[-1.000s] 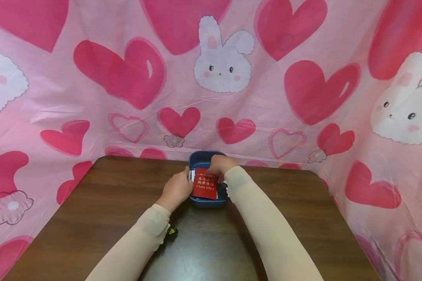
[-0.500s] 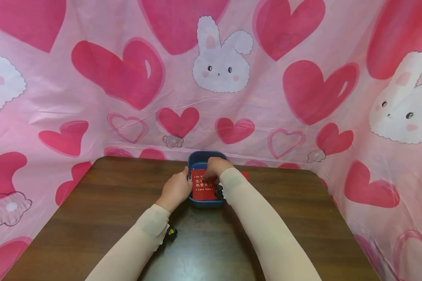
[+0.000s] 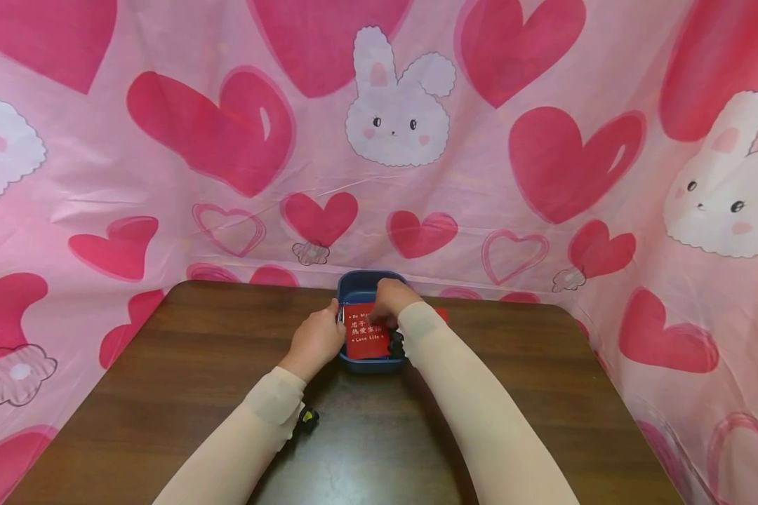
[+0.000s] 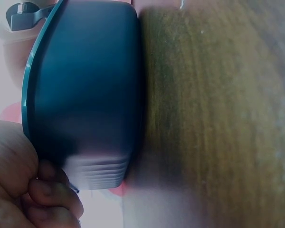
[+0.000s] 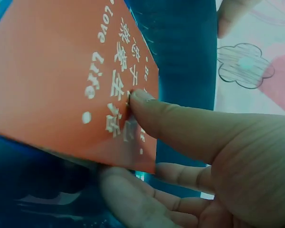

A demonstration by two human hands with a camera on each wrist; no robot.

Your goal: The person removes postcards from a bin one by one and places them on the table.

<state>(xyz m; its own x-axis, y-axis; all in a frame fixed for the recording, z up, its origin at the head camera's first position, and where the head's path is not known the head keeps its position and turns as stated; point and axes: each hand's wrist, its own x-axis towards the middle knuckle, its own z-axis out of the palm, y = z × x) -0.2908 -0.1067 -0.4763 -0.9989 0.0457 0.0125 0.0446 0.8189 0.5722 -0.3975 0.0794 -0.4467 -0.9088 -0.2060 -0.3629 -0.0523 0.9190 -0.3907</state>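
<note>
Pinching the red card [image 3: 360,344] right now with the right hand [image 3: 391,298], thumb on the printed face, fingers at and behind the edge, seen close up in the right wrist view. Showing white print: two rows of Chinese characters, then "Love Life" beneath. Sitting tilted within the opening of the blue box [image 3: 371,367], face up; impossible to tell whether touching the bottom. Glinting below the card, something glossy, too dark to make out.

And over to the left hand [image 3: 316,341]: gripping the box by the rim on its left side, with fingers curled in close at the outer wall. Seen from the left wrist, bulging smooth and blue, with ridges at one end.

Standing on the brown wooden surface [image 3: 512,400], near the far edge, just in front of the pink curtain [image 3: 328,161] printed with hearts and rabbits. Reaching in from both sides in cream sleeves [image 3: 480,400], with a small black device [image 3: 308,419] at the left cuff. Peeking out beyond the right cuff, a patch of red [image 3: 441,313], mostly hidden.
</note>
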